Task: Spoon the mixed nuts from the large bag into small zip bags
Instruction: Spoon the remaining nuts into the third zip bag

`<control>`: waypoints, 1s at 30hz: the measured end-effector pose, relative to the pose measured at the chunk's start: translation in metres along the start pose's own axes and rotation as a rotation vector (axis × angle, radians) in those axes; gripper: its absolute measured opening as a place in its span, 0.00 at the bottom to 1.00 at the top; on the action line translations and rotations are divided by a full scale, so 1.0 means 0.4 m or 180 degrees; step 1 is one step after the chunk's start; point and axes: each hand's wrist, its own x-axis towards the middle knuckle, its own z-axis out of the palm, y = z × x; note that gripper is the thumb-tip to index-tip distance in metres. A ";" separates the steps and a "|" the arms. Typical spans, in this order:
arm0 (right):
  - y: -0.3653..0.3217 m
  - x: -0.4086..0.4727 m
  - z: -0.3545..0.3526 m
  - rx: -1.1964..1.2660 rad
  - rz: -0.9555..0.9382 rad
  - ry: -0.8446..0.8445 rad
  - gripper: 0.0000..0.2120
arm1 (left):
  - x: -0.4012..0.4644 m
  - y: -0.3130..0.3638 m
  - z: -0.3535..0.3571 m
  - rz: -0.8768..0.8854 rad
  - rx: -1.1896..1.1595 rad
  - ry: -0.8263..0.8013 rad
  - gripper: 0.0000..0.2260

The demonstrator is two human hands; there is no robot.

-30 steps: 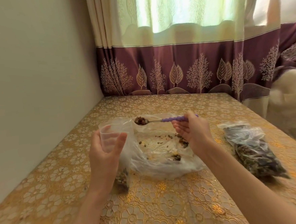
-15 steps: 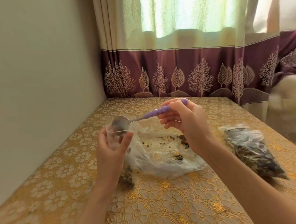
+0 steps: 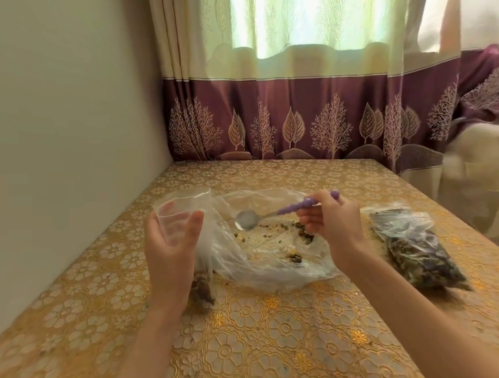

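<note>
My left hand [image 3: 169, 247] grips a small clear zip bag [image 3: 182, 214] upright with its mouth held wide; some nuts lie in its bottom [image 3: 202, 291]. To its right the large clear bag [image 3: 270, 246] lies spread flat on the table, with only scattered nuts left inside. My right hand [image 3: 332, 226] holds a spoon [image 3: 276, 215] by its purple handle. The metal bowl of the spoon looks empty and hovers over the large bag.
A filled zip bag of nuts [image 3: 415, 251] lies at the right on the gold flowered tablecloth [image 3: 282, 334]. A wall runs along the left, a curtain hangs behind the table, and a covered seat [image 3: 483, 178] stands at the right.
The spoon carried nuts to the small bag, tipped them in, and has now swung back right over the large bag, empty. My left hand kept hold of the small bag.
</note>
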 end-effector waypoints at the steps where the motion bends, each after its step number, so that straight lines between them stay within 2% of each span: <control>1: 0.016 -0.001 -0.011 -0.0265 -0.0114 0.0030 0.10 | -0.001 0.000 0.000 0.0014 0.0006 -0.0007 0.21; 5: 0.037 0.004 -0.051 -0.0821 -0.0520 0.0219 0.10 | -0.003 -0.002 0.001 0.0097 0.0060 -0.0085 0.20; 10: 0.032 0.013 -0.074 -0.0841 -0.0416 0.0102 0.10 | -0.010 -0.003 0.006 0.0121 0.0063 -0.0187 0.16; 16: 0.044 -0.001 -0.037 -0.1003 -0.0504 -0.0162 0.09 | 0.003 -0.010 0.000 0.0101 -0.0061 0.0140 0.14; 24: 0.067 -0.017 0.037 -0.0748 -0.0338 -0.0275 0.13 | 0.013 -0.025 -0.011 0.0071 -0.0102 0.0306 0.14; 30: 0.091 -0.027 0.044 -0.0337 0.0048 -0.0399 0.15 | 0.016 -0.029 -0.008 0.0073 -0.0048 0.0305 0.18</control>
